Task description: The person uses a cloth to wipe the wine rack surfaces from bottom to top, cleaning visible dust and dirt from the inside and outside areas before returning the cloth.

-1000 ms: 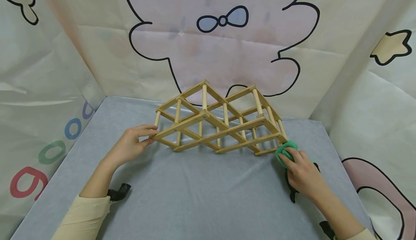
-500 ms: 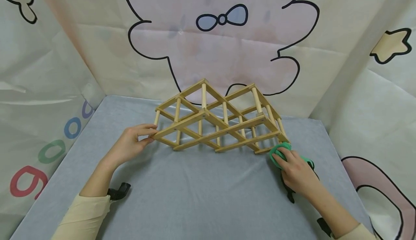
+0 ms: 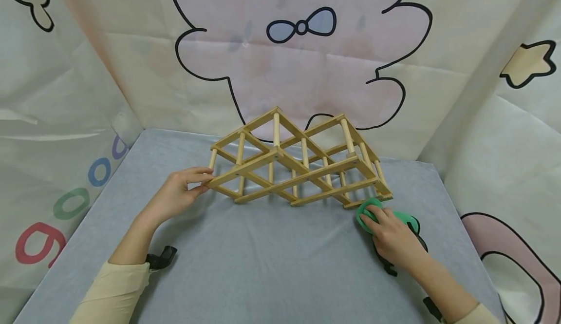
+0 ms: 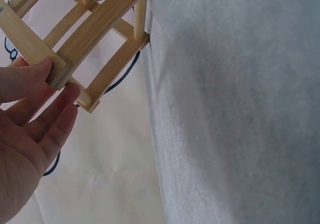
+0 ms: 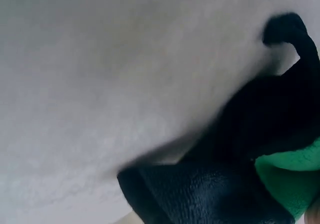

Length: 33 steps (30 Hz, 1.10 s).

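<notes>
A folding wooden rack (image 3: 242, 169), made of crossed slats joined by round dowels, stands spread across the back half of the table. At its left end my left hand (image 3: 177, 192) pinches a slat's tip; the left wrist view shows the thumb on the slat (image 4: 95, 26) and the fingers beneath, near a dowel. My right hand (image 3: 396, 238) grips a bunched green and black cloth (image 3: 402, 218) just in front of the rack's lower right corner. Black folds of the cloth (image 5: 200, 194) fill the lower right of the right wrist view, where the fingers are mostly hidden.
Grey-blue fabric covers the table (image 3: 263, 265). Printed cloth hangings (image 3: 144, 56) close it in at the back and both sides, the back one close behind the rack. A dark wrist strap mount (image 3: 162, 258) juts from the left forearm.
My right hand has moved left with the green and black cloth, from the rack's right corner to just in front of it. The left hand and the rack stay in place.
</notes>
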Each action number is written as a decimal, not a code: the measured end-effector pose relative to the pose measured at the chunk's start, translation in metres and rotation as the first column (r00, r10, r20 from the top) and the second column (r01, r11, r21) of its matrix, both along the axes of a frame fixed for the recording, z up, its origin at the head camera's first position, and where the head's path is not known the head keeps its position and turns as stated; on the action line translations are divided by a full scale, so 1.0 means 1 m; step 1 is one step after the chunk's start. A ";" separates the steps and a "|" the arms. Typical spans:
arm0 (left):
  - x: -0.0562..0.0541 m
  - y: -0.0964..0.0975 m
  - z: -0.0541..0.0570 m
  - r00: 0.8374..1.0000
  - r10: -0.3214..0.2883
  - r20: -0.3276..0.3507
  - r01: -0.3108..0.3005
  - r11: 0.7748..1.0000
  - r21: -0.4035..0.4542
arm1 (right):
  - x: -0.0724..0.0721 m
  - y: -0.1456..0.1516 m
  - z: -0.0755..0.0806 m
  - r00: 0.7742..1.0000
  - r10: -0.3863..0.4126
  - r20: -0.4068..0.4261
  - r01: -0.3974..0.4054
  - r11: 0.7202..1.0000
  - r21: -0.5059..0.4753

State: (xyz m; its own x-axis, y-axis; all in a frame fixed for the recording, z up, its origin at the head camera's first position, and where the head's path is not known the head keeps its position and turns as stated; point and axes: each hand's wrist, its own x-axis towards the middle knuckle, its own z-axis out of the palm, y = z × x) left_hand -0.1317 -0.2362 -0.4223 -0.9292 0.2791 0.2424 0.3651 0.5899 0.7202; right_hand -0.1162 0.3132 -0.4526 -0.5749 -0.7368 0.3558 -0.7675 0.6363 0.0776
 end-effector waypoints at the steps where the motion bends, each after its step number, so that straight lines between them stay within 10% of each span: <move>1: 0.000 0.000 0.000 1.000 0.000 0.002 0.000 1.000 0.000 | 0.000 -0.001 -0.001 1.000 0.001 0.009 -0.001 1.000 0.011; 16: 0.000 0.000 -0.002 1.000 0.015 0.007 -0.015 1.000 0.024 | -0.008 -0.021 -0.006 0.998 0.042 0.055 -0.047 0.995 0.093; 33: 0.001 0.001 -0.002 1.000 0.025 0.015 -0.026 0.999 0.023 | -0.014 -0.054 -0.003 0.989 0.106 -0.102 -0.109 0.994 -0.018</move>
